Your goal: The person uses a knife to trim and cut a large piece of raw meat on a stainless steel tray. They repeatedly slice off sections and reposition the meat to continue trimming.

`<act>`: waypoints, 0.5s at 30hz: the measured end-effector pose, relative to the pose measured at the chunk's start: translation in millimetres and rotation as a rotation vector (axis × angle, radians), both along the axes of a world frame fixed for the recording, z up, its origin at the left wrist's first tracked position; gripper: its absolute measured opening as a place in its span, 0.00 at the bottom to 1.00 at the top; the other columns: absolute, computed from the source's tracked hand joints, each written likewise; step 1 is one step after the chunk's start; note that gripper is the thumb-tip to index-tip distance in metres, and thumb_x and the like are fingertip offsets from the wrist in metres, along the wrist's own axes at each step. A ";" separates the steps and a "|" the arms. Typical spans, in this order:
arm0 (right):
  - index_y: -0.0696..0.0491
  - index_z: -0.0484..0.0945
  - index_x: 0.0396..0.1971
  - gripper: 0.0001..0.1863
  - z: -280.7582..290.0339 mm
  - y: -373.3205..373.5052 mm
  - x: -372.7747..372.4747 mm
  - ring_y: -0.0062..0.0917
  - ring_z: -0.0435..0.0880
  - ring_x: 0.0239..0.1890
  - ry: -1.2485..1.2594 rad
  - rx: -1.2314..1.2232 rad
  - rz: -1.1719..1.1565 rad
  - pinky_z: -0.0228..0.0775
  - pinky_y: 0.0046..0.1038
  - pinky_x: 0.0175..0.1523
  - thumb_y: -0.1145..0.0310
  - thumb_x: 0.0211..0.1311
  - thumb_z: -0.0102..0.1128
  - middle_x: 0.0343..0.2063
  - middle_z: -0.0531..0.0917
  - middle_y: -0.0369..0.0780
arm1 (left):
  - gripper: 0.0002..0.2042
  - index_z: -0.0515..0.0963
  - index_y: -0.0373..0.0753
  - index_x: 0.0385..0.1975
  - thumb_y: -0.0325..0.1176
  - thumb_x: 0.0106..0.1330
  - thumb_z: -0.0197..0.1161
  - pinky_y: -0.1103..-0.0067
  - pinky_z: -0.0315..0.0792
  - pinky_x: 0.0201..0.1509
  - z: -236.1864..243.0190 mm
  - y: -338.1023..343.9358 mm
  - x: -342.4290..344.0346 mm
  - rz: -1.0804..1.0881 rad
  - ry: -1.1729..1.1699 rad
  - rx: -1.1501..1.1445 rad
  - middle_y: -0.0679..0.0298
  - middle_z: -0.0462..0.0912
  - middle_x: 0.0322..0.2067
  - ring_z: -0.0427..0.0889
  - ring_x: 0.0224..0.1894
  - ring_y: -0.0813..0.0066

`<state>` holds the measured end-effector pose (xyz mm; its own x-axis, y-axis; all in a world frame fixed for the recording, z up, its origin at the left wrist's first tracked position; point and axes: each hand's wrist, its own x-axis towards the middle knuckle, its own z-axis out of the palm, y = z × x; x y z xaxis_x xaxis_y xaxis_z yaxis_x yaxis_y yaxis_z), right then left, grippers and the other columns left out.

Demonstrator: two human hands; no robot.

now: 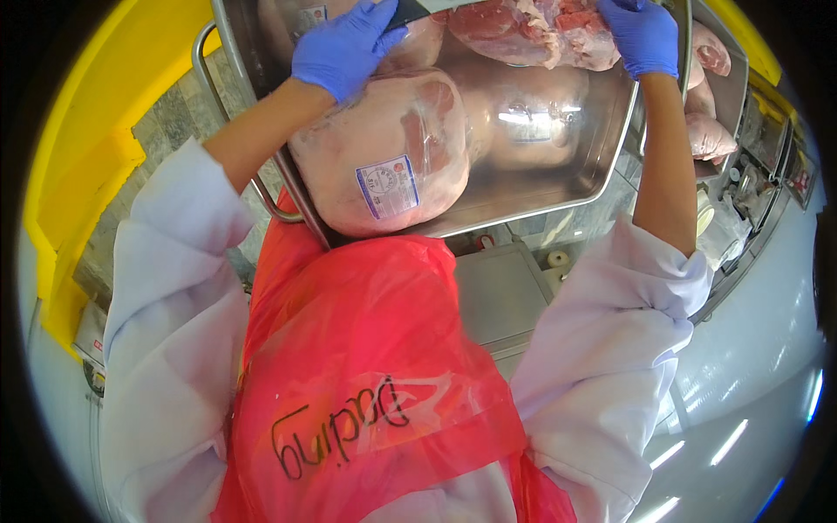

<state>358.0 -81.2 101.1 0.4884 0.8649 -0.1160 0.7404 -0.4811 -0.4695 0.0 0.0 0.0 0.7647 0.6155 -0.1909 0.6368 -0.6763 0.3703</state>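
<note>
Both my hands wear blue gloves and reach over a deep metal tray (558,202). At the upper left, my left hand (344,50) is closed on a dark, flat thing (408,12), mostly cut off by the upper edge. My right hand (643,37) is at the tray's right side, against a piece of raw red meat (536,33). Its fingers curl at the picture's edge, and what they grip is hidden. Below my left hand lies a large plastic-wrapped cut of meat (349,166) with a white and blue label (389,186). Another wrapped cut (530,91) lies to its right.
A second metal tray with pale meat pieces (711,135) stands at the right. The near tray has a bent metal handle (207,78) at its left. Yellow structures (96,166) rise at the left. A grey flat-topped surface (499,292) shows below the tray, by my red apron (366,349).
</note>
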 end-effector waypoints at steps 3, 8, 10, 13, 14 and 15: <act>0.60 0.88 0.34 0.09 -6.8 4.3 -4.6 0.19 0.82 0.23 0.006 0.154 0.022 0.76 0.25 0.31 0.70 0.61 0.70 0.23 0.87 0.39 | 0.26 0.73 0.46 0.65 0.53 0.72 0.56 0.59 0.78 0.42 -42.2 34.2 2.9 -0.024 -0.211 0.218 0.55 0.83 0.39 0.85 0.36 0.52; 0.63 0.87 0.34 0.06 -14.4 -19.3 0.2 0.17 0.82 0.23 0.254 0.136 -0.147 0.74 0.22 0.29 0.75 0.61 0.70 0.23 0.87 0.39 | 0.21 0.77 0.46 0.59 0.47 0.71 0.58 0.64 0.78 0.37 -38.1 53.6 3.9 -0.124 -0.119 0.202 0.57 0.83 0.35 0.85 0.33 0.55; 0.61 0.88 0.37 0.08 -16.1 -18.8 7.3 0.22 0.85 0.28 0.273 0.128 -0.160 0.77 0.26 0.36 0.72 0.63 0.67 0.27 0.88 0.41 | 0.20 0.77 0.46 0.59 0.46 0.70 0.58 0.64 0.78 0.36 5.9 69.8 8.9 -0.174 -0.168 0.324 0.57 0.83 0.34 0.85 0.31 0.57; 0.57 0.89 0.43 0.12 -23.5 -26.5 26.7 0.19 0.86 0.36 0.151 0.094 -0.144 0.79 0.24 0.47 0.67 0.64 0.70 0.34 0.90 0.40 | 0.19 0.78 0.47 0.55 0.46 0.69 0.59 0.64 0.78 0.35 97.9 76.6 17.5 -0.238 -0.100 0.389 0.58 0.83 0.32 0.85 0.30 0.57; 0.56 0.90 0.45 0.14 -29.8 -26.7 32.4 0.16 0.86 0.39 0.094 0.078 -0.121 0.79 0.22 0.51 0.66 0.63 0.72 0.36 0.91 0.39 | 0.18 0.79 0.47 0.54 0.47 0.69 0.59 0.64 0.78 0.35 119.8 74.3 23.3 -0.246 -0.080 0.377 0.57 0.83 0.32 0.85 0.30 0.57; 0.58 0.89 0.45 0.14 -33.4 -28.9 31.5 0.15 0.86 0.39 0.125 0.126 -0.141 0.79 0.21 0.50 0.67 0.64 0.71 0.37 0.91 0.39 | 0.17 0.79 0.47 0.52 0.47 0.69 0.60 0.64 0.78 0.36 140.2 72.4 30.6 -0.257 -0.075 0.360 0.57 0.83 0.32 0.85 0.31 0.57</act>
